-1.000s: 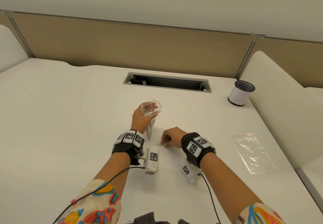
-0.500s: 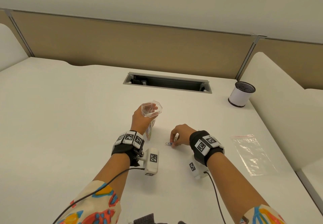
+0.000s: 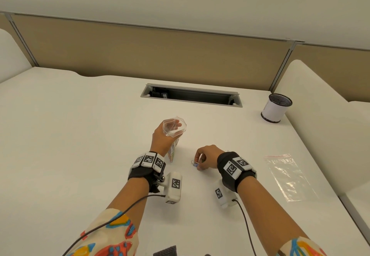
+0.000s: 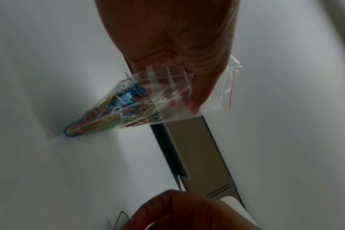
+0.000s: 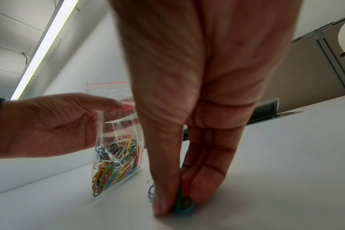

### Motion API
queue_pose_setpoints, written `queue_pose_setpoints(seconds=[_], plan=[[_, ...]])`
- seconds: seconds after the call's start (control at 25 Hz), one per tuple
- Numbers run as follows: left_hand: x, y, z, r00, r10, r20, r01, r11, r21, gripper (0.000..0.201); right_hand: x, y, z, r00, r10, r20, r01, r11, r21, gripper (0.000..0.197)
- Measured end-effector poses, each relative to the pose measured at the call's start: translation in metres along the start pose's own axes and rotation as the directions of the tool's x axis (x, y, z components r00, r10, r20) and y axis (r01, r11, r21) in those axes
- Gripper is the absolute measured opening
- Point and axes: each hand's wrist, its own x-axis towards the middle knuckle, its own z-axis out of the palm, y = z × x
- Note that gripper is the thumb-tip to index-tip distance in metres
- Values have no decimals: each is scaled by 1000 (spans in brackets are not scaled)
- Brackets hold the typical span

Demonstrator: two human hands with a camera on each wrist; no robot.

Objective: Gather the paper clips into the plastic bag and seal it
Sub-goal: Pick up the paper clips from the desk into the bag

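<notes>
My left hand [image 3: 163, 137] holds a clear plastic bag [image 3: 174, 128] upright on the white table, fingers curled round its open mouth. Coloured paper clips [image 5: 114, 161] fill the bag's lower part [image 4: 108, 112]. To its right, my right hand [image 3: 204, 156] points down at the table, thumb and fingertips [image 5: 163, 200] pinching loose paper clips [image 3: 195, 163], blue and green ones [image 5: 182, 207] against the surface. In the left wrist view a silver clip [image 4: 121, 219] sticks out beside the right hand [image 4: 187, 211].
A second, flat plastic bag [image 3: 288, 177] with a red strip lies near the table's right edge. A white mesh-topped cup [image 3: 276, 110] stands at the back right. A cable slot [image 3: 192, 95] is set into the table behind the hands.
My right hand shifted a little to the right along the table and now pinches clips under its fingertips. The left hand and bag have stayed put.
</notes>
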Motion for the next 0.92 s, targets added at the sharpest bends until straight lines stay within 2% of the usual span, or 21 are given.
queue_pose_setpoints(seconds=[0.28, 0.36, 0.48, 0.6, 0.72, 0.8, 0.92], plan=[[-2, 1, 3, 1000, -2, -1, 2, 1000, -23, 37, -2, -3, 0, 1000, -8, 19, 9, 996, -89, 30], [-3, 1, 3, 1000, 1, 1, -1, 999, -39, 38, -7, -4, -5, 1000, -26, 10, 26, 998, -57, 26], [-4, 1, 3, 1000, 5, 2, -5, 1000, -26, 39, -20, -9, -29, 991, -74, -110, 91, 983, 158, 21], [-6, 5, 7, 1000, -9, -4, 9, 999, -52, 40, -33, -27, -64, 929, -157, -335, 247, 938, 243, 20], [-10, 8, 13, 1000, -10, 10, 9, 999, 34, 40, -34, -55, -82, 860, -262, -437, 346, 930, 124, 18], [-8, 11, 17, 1000, -8, 23, 4, 987, 160, 42, -28, -71, -79, 873, -299, -386, 315, 949, -23, 19], [-4, 10, 20, 999, -15, 33, 4, 953, 304, 43, -22, -83, -70, 922, -278, -271, 241, 957, -162, 27]])
